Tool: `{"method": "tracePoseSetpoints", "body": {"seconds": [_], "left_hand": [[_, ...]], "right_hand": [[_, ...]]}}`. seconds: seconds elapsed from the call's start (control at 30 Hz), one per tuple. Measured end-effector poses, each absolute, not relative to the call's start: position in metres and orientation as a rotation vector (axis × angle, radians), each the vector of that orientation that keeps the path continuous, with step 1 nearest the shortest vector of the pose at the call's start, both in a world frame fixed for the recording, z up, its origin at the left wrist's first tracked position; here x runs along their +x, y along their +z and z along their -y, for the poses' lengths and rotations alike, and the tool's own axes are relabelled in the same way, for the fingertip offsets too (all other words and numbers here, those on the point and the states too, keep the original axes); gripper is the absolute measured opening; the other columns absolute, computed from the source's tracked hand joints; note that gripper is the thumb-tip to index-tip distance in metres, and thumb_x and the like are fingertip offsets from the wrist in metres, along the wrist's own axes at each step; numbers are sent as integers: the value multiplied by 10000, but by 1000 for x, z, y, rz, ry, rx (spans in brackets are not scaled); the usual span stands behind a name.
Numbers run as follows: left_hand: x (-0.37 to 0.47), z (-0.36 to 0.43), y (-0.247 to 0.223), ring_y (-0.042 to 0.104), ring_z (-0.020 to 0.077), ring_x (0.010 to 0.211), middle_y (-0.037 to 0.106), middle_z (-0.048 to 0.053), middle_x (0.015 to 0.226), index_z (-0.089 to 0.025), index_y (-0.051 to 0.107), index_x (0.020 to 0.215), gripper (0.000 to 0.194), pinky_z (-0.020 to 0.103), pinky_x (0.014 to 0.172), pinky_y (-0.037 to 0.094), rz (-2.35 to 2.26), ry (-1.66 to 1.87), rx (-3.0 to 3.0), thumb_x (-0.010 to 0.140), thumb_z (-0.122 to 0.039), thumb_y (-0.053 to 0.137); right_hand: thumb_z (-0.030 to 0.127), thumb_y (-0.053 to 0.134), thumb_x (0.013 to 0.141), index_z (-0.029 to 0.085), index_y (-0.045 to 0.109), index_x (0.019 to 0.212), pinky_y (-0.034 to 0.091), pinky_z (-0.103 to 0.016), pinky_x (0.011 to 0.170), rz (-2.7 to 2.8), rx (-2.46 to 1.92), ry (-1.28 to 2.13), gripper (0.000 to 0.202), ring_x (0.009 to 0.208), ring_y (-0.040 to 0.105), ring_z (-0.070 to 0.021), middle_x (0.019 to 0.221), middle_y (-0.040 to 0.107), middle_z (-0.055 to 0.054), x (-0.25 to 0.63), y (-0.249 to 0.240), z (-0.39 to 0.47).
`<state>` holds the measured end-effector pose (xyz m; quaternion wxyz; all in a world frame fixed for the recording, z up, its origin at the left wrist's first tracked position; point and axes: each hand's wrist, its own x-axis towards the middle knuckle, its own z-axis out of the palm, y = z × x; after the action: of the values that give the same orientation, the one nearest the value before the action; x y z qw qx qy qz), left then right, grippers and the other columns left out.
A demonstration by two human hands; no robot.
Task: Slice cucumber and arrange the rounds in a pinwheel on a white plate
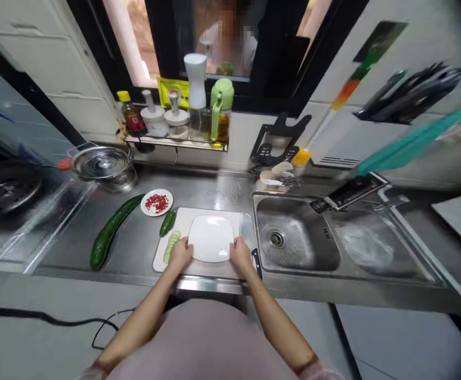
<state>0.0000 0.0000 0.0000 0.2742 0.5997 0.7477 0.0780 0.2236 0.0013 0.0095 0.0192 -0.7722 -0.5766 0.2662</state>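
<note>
A white squarish plate (211, 238) is held level over the white cutting board (202, 269). My left hand (181, 255) grips its left edge, and my right hand (240, 254) grips the right edge. Cucumber slices (171, 246) lie in a row on the board just left of my left hand. Behind them rests a cut piece of cucumber (167, 223). At the board's right side, a knife with a black handle (256, 262) lies near my right hand; the plate and hand hide part of the board.
A whole cucumber (114, 229) and a small plate of chopped red bits (156, 202) lie to the left. A steel pot (115, 171) stands behind them. The sink (297, 232) is to the right. Bottles and jars fill a wall rack (179, 140).
</note>
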Motion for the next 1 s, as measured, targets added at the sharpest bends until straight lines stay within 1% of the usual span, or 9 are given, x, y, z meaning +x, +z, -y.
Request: {"method": "tracePoseSetpoints", "body": {"seconds": [0.33, 0.57, 0.67, 0.77, 0.9, 0.93, 1.0], "left_hand": [[-1, 0, 7, 575, 166, 738, 636, 33, 761, -166, 641, 871, 158, 255, 651, 361, -1987, 219, 1615, 818, -213, 499], [-2, 1, 9, 547, 160, 689, 597, 24, 719, -171, 618, 805, 117, 259, 615, 347, -1979, 212, 1597, 801, -215, 510], [-1, 3, 11, 553, 161, 697, 604, 30, 746, -171, 623, 829, 131, 259, 620, 361, -1977, 217, 1587, 805, -237, 513], [0, 8, 14, 572, 176, 740, 621, 49, 796, -164, 641, 887, 180, 268, 657, 391, -1997, 229, 1591, 816, -273, 516], [1, 28, 17, 594, 192, 884, 644, 73, 994, -177, 637, 1090, 306, 280, 761, 429, -2028, 420, 1611, 819, -277, 535], [-1, 35, 17, 594, 188, 904, 644, 67, 1023, -190, 633, 1116, 321, 278, 779, 432, -2018, 480, 1614, 823, -276, 535], [-6, 51, 17, 597, 175, 890, 652, 46, 1011, -217, 646, 1088, 287, 271, 784, 433, -1999, 556, 1603, 835, -290, 531]], "right_hand": [[226, 432, 941, 126, 545, 1111, 317, -261, 651, 1770, -2417, 841, 228, 856, 629, -196, 951, 684, -117, 221, 9, -1], [224, 438, 927, 131, 557, 1108, 325, -250, 647, 1772, -2408, 822, 236, 814, 622, -182, 902, 685, -101, 222, 6, -2], [226, 441, 921, 129, 572, 1095, 337, -244, 653, 1771, -2395, 811, 238, 813, 623, -179, 899, 686, -104, 222, 5, -2], [233, 441, 919, 119, 589, 1096, 349, -245, 671, 1785, -2379, 801, 258, 835, 627, -187, 920, 689, -118, 223, 6, -2], [268, 438, 924, 100, 562, 1211, 363, -259, 708, 1820, -2309, 727, 355, 861, 627, -208, 938, 687, -131, 227, 14, 2], [288, 436, 926, 104, 544, 1246, 364, -262, 708, 1813, -2281, 702, 385, 852, 625, -210, 921, 686, -121, 229, 16, 4], [324, 431, 924, 120, 521, 1285, 364, -262, 692, 1782, -2211, 670, 425, 805, 619, -208, 837, 677, -84, 233, 19, 8]]}}
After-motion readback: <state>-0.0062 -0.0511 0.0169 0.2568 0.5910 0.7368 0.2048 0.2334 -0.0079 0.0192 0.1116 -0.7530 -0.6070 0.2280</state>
